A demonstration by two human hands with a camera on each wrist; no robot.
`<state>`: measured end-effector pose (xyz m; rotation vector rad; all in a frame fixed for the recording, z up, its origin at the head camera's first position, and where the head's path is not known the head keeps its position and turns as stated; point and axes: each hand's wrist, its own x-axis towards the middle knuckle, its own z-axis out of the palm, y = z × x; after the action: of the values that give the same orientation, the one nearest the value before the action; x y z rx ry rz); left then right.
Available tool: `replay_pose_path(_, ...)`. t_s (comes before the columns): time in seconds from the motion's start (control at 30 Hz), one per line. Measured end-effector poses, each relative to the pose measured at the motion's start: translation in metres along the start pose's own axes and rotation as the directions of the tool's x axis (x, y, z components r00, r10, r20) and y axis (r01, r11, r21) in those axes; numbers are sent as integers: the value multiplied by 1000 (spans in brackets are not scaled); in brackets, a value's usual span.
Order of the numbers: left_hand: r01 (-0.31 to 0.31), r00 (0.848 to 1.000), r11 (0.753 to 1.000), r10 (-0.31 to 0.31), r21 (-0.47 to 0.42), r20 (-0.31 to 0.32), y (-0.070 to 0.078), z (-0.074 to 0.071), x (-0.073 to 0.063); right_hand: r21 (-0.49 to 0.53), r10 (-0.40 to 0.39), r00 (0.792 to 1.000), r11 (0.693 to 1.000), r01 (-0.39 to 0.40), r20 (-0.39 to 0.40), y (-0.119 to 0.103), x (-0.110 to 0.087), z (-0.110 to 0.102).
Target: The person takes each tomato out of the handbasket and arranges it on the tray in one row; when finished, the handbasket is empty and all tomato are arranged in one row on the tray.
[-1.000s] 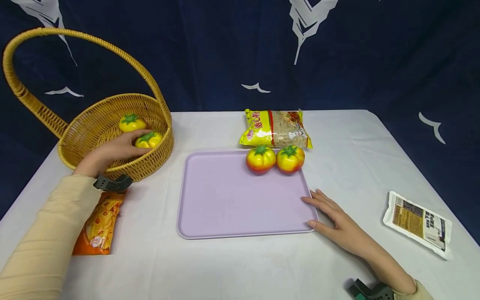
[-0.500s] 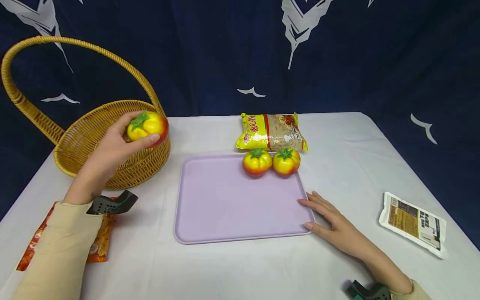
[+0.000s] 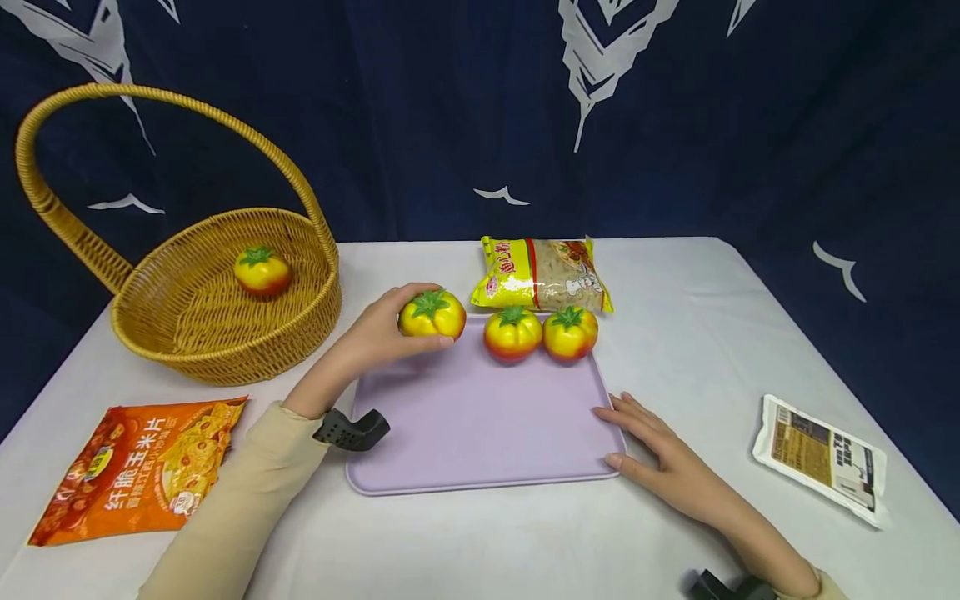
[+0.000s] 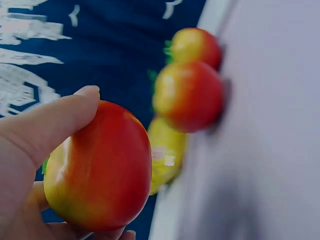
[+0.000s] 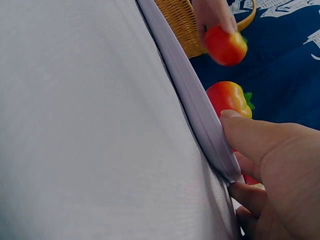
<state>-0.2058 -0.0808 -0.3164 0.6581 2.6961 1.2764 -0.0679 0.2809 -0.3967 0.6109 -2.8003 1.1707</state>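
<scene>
My left hand (image 3: 378,333) grips a yellow-and-red tomato (image 3: 433,315) with a green leafy top, thumb on its near side. In the left wrist view this tomato (image 4: 107,167) is large and held over the back left part of the lilac tray (image 3: 480,433). Two similar tomatoes, one to the left (image 3: 512,335) and one to the right (image 3: 570,335), sit side by side at the tray's back right corner. Another tomato (image 3: 262,271) lies in the wicker basket (image 3: 225,367). My right hand (image 3: 675,467) rests with extended fingers at the tray's right edge; its thumb touches the rim (image 5: 200,110).
A yellow noodle packet (image 3: 543,275) lies behind the tray. The orange snack bag (image 3: 138,471) is at the front left, below the basket. On the far right lies a white packet (image 3: 821,458). The basket's tall handle (image 3: 180,96) arches upward. A dark blue curtain hangs behind.
My left hand has lifted a tomato out of the basket and carried it right, over the tray. The orange bag is uncovered. My right hand stays at the tray's edge.
</scene>
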Motion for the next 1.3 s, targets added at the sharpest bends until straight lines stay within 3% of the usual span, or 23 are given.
replay_pose_path(0.13, 27, 999, 997, -29, 78, 27, -11, 16, 7, -2, 13, 1000, 1000, -13, 7, 1, 1, 1)
replay_pose_path(0.23, 36, 999, 995, -39, 90, 35, -15, 24, 9, -9, 17, 1000, 1000, -17, 7, 1, 0, 1)
replay_pose_path(0.6, -17, 1000, 999, 16, 35, 19, -24, 39, 18, -8, 4, 1000, 1000, -4, -3, 0, 2, -2)
replay_pose_path(1.3, -18, 1000, 998, 17, 56, 16, -23, 42, 17, 14, -3, 1000, 1000, 3, 2, 2, 2, -1)
